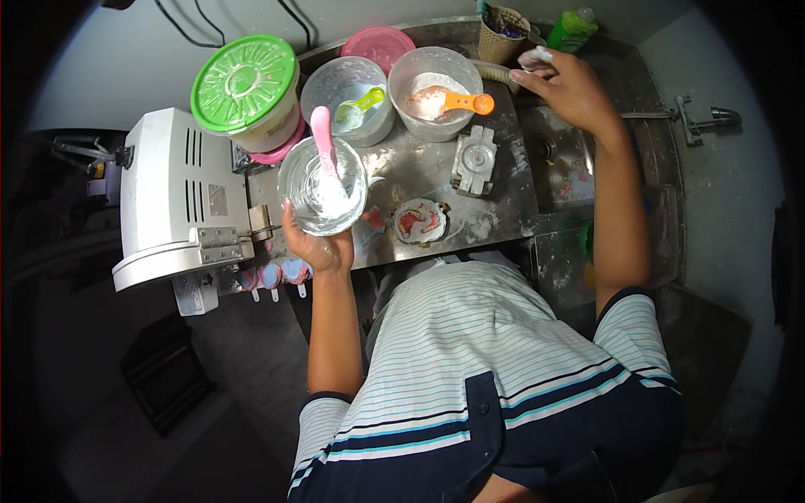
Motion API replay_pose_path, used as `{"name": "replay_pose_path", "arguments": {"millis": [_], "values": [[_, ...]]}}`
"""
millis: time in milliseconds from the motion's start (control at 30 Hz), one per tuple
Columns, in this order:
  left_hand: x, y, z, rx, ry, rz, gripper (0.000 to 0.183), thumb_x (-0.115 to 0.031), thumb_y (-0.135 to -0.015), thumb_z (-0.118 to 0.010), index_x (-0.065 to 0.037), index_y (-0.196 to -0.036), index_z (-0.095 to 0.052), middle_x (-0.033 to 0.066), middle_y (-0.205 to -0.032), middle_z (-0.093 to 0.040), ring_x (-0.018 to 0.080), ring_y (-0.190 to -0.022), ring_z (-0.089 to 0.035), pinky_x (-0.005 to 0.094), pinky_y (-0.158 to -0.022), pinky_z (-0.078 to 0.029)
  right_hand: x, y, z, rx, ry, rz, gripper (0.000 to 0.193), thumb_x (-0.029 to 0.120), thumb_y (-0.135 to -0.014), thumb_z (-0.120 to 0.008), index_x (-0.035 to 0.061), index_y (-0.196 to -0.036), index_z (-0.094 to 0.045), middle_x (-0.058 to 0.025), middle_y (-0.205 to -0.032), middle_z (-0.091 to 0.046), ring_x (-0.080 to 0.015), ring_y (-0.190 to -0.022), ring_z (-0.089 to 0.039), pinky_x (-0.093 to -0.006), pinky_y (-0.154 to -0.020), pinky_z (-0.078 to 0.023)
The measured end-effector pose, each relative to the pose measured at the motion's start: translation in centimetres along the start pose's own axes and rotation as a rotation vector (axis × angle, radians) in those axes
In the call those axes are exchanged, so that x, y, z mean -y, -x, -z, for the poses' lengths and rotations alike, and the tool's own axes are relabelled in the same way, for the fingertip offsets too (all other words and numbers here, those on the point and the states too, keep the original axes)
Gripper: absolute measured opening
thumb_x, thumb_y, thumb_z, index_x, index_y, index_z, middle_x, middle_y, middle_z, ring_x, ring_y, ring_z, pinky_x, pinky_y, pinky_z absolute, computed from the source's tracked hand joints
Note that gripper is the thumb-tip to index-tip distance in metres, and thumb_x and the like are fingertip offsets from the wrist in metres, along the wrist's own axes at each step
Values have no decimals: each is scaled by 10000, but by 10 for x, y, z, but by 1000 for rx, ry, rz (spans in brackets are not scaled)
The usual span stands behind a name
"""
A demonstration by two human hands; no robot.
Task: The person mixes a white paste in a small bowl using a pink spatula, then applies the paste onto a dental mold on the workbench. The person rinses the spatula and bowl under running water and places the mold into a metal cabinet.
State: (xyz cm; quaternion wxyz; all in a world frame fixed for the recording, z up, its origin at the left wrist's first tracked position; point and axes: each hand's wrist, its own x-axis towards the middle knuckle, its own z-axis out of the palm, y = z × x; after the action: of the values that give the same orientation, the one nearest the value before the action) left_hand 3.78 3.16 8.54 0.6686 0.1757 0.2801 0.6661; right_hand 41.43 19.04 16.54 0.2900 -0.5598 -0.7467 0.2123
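Note:
My left hand is closed around a mixing bowl from below, at the left of the metal counter. White powder or paste lies inside, and a mixing spatula with a pink handle stands tilted in it. My right hand is raised at the far right, beside a ribbed hose. Its thumb is apart from the bent fingers, whose tips are covered in something white. Close to the bowl, a denture set in white plaster rests at the counter's front edge, with a metal flask part behind it.
Two powder tubs, one with a green scoop, one with an orange scoop, stand behind the bowl. A green-lidded bucket and white machine are left. A sink, tap, woven cup and green bottle are right.

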Motion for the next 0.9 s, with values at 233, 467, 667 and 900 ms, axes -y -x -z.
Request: {"name": "replay_pose_path", "arguments": {"millis": [233, 467, 667, 900], "values": [[28, -3, -23, -263, 77, -98, 521, -390, -964, -474, -27, -1335, -519, 128, -1282, -611, 284, -1174, -600, 455, -1049, -447, 11, 10, -52, -14, 15, 156, 426, 378, -833, -764, -10, -993, -693, -174, -929, -702, -314, -871, -690, -406, -820, -529], [35, 0, -37, -283, 90, -120, 510, -385, -964, -471, -23, -1320, -518, 128, -1256, -617, 279, -1160, -606, 447, -1005, -482, 28, -22, -124, 356, 447, 50, 383, 327, -854, -732, -30, -985, -693, -246, -923, -694, -397, -886, -678, -451, -817, -525], [36, -3, -21, -331, 37, -159, 470, -369, -972, -484, -23, -1287, -524, 115, -1212, -630, 251, -1121, -622, 437, -985, -493, 9, -46, -76, 433, 74, -136, 275, 242, -837, -735, -31, -847, -704, -205, -749, -697, -284, -680, -682, -397, -634, -519], [55, -26, -14, -285, -60, -30, 364, -439, -974, -560, -151, -1183, -480, 56, -1202, -580, 197, -1138, -600, 424, -948, -522, 76, -38, 23, 497, -176, 52, 233, 178, -914, -691, -19, -802, -636, -5, -608, -584, -82, -514, -514, -262, -468, -390]]}}
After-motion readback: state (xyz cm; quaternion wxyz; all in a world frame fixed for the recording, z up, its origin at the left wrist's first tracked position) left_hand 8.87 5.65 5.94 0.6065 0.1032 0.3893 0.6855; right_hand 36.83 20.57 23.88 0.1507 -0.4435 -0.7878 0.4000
